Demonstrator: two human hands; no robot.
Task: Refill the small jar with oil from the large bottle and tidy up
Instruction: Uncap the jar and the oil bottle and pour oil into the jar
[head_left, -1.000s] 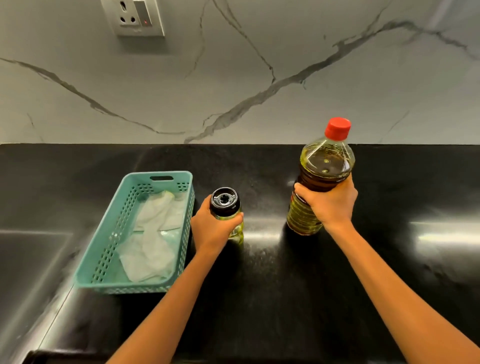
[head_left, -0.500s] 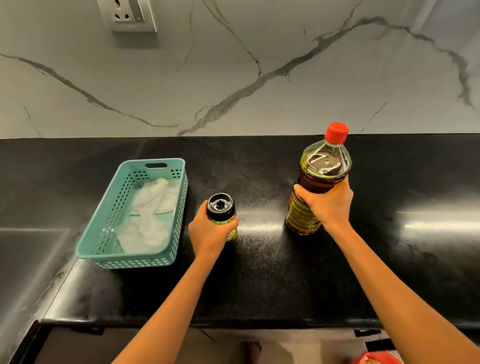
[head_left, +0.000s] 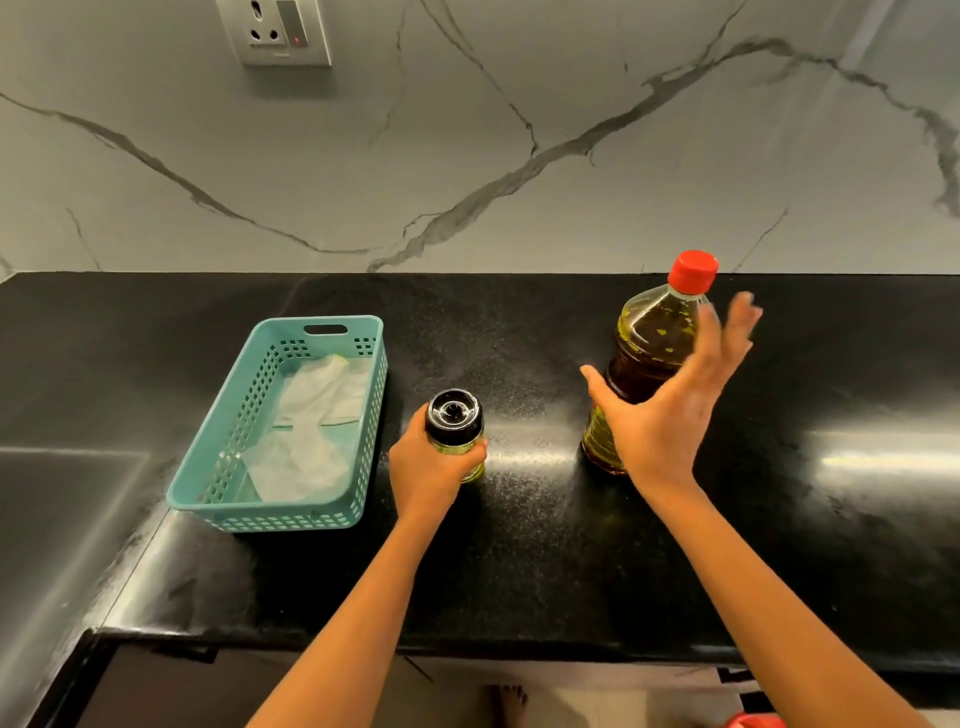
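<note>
My left hand (head_left: 431, 467) wraps the small jar (head_left: 454, 415), so only its black cap and a sliver of yellow-green glass show; I cannot tell how full it is. My right hand (head_left: 670, 410) is spread in front of the large bottle (head_left: 649, 343) and covers its lower side. The fingers (head_left: 743, 317) are blurred, and I cannot tell if the palm touches. The wall socket (head_left: 278, 31) at 11 o'clock is cut by the top edge, and a red thing (head_left: 753, 721) at 5 o'clock by the bottom edge.
</note>
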